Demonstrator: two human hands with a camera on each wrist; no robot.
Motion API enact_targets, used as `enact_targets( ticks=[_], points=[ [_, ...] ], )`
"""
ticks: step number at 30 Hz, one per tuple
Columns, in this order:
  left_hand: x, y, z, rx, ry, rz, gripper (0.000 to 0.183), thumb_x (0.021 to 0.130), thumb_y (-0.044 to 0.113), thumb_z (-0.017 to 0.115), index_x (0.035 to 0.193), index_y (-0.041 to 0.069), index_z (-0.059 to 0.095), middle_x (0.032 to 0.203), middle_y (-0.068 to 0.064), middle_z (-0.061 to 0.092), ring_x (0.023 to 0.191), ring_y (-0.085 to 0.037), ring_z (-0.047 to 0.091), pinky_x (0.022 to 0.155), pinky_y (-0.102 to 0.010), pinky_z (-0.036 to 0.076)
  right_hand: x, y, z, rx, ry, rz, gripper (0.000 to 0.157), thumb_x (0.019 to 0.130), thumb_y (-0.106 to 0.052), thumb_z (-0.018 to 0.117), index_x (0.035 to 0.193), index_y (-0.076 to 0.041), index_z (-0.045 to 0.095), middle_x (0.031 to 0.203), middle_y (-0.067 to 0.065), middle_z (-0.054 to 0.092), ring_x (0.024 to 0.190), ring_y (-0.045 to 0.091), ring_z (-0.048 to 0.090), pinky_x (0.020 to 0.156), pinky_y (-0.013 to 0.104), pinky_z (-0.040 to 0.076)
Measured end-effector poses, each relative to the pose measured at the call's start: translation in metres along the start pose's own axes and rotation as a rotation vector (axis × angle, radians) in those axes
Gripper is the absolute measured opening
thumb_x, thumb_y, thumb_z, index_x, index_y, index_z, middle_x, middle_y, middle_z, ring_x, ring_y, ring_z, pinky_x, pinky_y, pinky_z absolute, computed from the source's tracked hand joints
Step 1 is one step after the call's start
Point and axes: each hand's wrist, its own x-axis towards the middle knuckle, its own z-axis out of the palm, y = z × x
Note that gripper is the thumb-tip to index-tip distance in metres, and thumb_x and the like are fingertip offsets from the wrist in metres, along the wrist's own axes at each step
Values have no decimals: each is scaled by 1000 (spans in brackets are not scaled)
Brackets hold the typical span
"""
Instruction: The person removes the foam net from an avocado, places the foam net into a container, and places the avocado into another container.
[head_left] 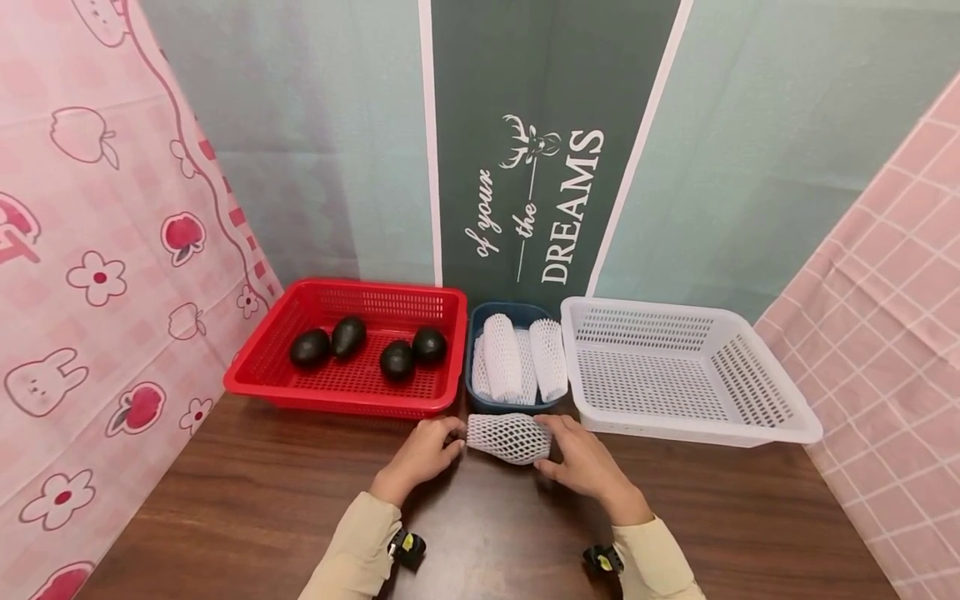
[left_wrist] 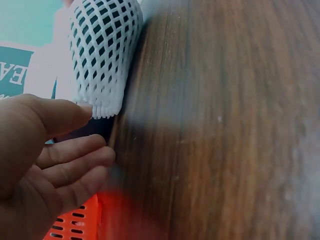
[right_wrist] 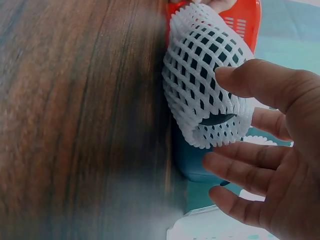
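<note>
An avocado in a white foam net sleeve lies on its side at the front of the blue bin, its dark skin showing through the mesh. My right hand holds the sleeve's right end, thumb on the near side and index finger behind. At the narrower left end is my left hand. Its thumb tip is right at the sleeve's edge, and three other fingers extend loosely below; the index finger is hidden in the left wrist view. A dark patch of avocado shows at the sleeve's right-end opening.
The red basket at left holds several bare avocados. Several empty foam sleeves stand in the small blue bin. A white basket is at right. Everything rests on a brown wooden table, with printed curtains around.
</note>
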Motion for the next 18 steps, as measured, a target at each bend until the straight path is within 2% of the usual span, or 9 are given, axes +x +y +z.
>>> enact_targets(
  ticks=[4, 11, 18],
  points=[
    [5, 1, 2, -26, 6, 19, 12, 78, 2, 69, 89, 4, 66, 83, -4, 65, 72, -15, 62, 65, -28, 49, 1, 2, 0, 8, 14, 8, 55, 73, -15, 77, 122, -3, 55, 113, 10, 58, 102, 26, 56, 82, 43, 45],
    [11, 5, 2, -64, 33, 19, 10, 79, 0, 65, 88, 3, 68, 85, -4, 66, 78, -16, 61, 70, -32, 48, 3, 3, 1, 22, 12, 31, 54, 73, -11, 77, 121, -1, 55, 115, 12, 58, 103, 26, 56, 83, 42, 45],
    [14, 10, 2, -106, 86, 14, 14, 78, -1, 63, 90, 0, 69, 89, -9, 67, 86, -21, 63, 77, -35, 49, 4, 4, 3, 30, 74, 6, 49, 70, -5, 76, 116, -2, 58, 109, 9, 60, 90, 20, 60, 76, 37, 48]
  ],
)
